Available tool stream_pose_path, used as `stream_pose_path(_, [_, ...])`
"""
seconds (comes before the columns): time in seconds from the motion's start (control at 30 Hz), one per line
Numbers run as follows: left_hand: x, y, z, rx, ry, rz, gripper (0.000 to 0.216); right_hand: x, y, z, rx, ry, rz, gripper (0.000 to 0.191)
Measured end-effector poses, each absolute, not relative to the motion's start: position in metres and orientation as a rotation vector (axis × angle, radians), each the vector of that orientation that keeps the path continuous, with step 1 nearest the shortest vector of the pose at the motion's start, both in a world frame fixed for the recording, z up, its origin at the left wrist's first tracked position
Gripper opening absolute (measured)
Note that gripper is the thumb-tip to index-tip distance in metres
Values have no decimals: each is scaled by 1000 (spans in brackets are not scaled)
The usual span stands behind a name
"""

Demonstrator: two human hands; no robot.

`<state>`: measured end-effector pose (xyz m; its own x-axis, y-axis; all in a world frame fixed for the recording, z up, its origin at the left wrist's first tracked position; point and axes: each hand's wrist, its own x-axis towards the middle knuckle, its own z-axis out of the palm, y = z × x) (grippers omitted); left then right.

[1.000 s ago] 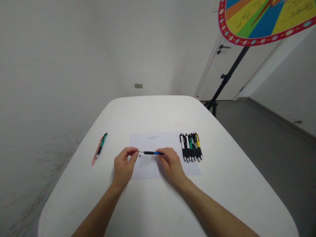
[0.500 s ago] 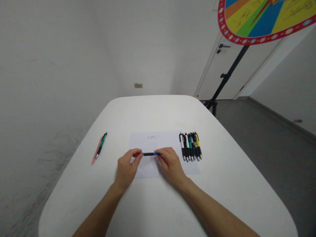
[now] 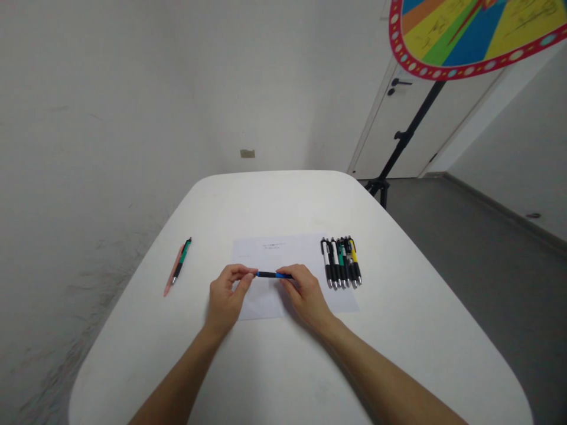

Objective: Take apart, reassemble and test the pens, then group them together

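Note:
A blue pen with a black grip lies level between my two hands, above the white paper sheets. The thumb and fingers of my left hand pinch its left tip. My right hand is closed on the blue barrel at the other end, and its fingers hide part of it. Right of my right hand, several pens in white, green, black and yellow lie side by side, partly on the paper.
At the left of the white table lie a green and black pen and a pink pen-like stick. Beyond the table's right side, a colourful wheel stands on a black tripod before a door.
A little blue now shows at the pen's left end beside my left fingertips. My left hand has shifted very slightly; both hands keep their hold on the pen.

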<state>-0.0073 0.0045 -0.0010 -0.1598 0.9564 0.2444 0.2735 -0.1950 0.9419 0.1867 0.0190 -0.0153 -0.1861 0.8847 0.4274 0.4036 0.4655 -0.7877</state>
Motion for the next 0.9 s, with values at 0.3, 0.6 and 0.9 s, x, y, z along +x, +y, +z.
stream_pose_path(0.3, [-12, 9, -3, 1537, 1467, 1356, 17, 186, 19, -14, -1096, -1802, 651, 19])
stream_pose_path(0.6, [-8, 9, 2, 1437, 1435, 1349, 18, 186, 19, -12, -1118, -1892, 609, 19])
stream_pose_path(0.9, [-6, 9, 3, 1364, 1403, 1353, 22, 185, 18, -12, -1108, -1910, 615, 19])
